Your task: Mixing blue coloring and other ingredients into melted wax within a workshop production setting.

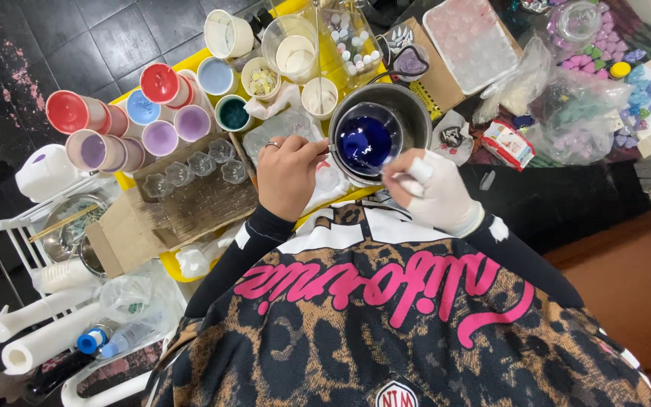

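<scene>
Right now, mid-frame, my bare left hand [288,175] pinches the pot [380,130] handle, while my gloved right hand [432,190] grips a stirrer in blue liquid [365,138].

- Dark square floor tiles [77,38] with pale grout lines fill the upper left, marked by pinkish stains.
- A yellow worktop [178,265] shows at its edges beneath the clutter.
- A white plastic rack [20,249] stands at the left, near the floor.
- A black surface [566,200] extends to the right, beside a brown leather-like seat [634,279].
- Light is even and bright, casting soft shadows.
</scene>
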